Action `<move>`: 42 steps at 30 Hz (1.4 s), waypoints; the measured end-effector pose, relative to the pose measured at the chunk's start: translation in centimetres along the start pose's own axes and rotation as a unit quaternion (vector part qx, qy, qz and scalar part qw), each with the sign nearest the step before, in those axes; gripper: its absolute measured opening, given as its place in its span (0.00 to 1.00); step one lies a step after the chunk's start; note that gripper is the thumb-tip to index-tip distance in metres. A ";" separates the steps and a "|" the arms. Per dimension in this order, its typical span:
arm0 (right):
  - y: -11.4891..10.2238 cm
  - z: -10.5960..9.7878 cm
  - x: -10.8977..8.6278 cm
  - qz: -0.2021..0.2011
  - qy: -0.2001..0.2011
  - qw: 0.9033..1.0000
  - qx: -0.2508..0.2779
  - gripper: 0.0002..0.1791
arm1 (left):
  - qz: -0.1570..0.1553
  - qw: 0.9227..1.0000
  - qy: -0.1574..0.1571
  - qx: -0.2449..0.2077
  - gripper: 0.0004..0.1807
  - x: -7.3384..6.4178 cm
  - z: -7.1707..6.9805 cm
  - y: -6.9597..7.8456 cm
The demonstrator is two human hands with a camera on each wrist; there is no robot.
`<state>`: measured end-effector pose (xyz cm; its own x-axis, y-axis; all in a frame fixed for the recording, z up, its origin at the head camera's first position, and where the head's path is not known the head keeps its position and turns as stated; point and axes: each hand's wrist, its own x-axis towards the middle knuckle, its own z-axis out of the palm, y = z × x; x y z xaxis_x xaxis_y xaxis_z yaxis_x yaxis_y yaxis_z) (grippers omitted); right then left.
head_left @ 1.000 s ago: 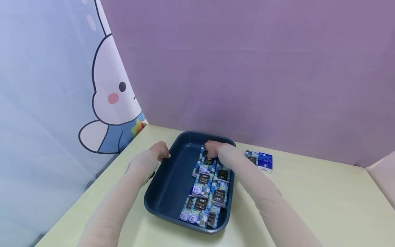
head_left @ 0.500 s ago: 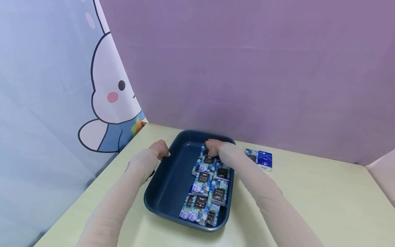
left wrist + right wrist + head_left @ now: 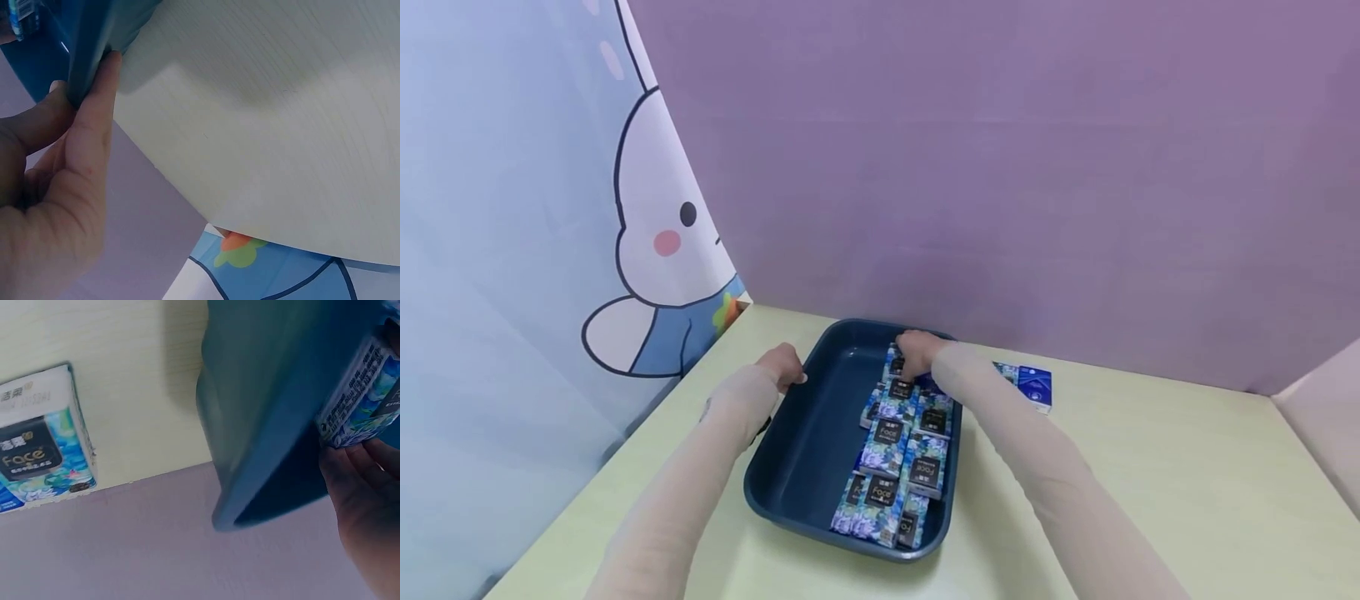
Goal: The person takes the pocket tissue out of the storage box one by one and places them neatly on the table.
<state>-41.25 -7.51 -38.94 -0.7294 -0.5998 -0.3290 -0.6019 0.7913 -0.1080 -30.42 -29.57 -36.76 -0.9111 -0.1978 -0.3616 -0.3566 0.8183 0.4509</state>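
A dark blue plastic tray [image 3: 808, 467] stands on the table, with several floral tissue packs [image 3: 883, 446] piled along its right side. My left hand [image 3: 782, 365] pinches the tray's left rim; in the left wrist view the thumb and fingers [image 3: 100, 103] lie on opposite faces of that wall. Inside the tray's far right part, my right hand [image 3: 919, 354] holds a tissue pack [image 3: 369, 394] by its edges. Part of that pack is cut off in the right wrist view, and the hand covers much of it in the head view.
Right of the tray, another floral tissue pack [image 3: 47, 434] and a plain blue pack [image 3: 1035, 387] lie side by side on the pale table [image 3: 1150, 483]. A purple wall panel [image 3: 1000, 183] rises behind, and a cartoon-printed curtain [image 3: 512, 250] hangs at left.
My right hand has moved slightly, and the packs near it have shifted, showing a blue one beside the hand. The left hand stays on the rim. The head view has turned a little.
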 end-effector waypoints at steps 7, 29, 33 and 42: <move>0.8 -0.9 -1.8 0.015 0.013 1.000 0.022 0.46 | 0.007 1.000 0.005 0.023 0.06 0.1 0.2 -0.2; 4.3 -4.3 -5.7 0.030 0.059 0.996 0.053 0.47 | 0.012 0.999 0.007 0.044 0.10 0.2 -1.3 -0.9; 5.1 -4.4 -6.7 0.036 0.064 0.996 0.058 0.46 | 0.014 0.999 0.009 0.043 0.12 0.2 -1.2 -1.1; 8.1 -3.8 -8.3 0.055 0.061 0.994 0.070 0.46 | -0.049 0.993 -0.013 -0.106 0.10 -1.0 -1.1 -1.5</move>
<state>-41.28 3.49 -33.54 -0.8272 -0.5126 -0.2302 -0.4722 0.8562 -0.2099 -29.20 -31.22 -36.24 -0.8652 -0.2546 -0.4320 -0.4814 0.6629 0.5734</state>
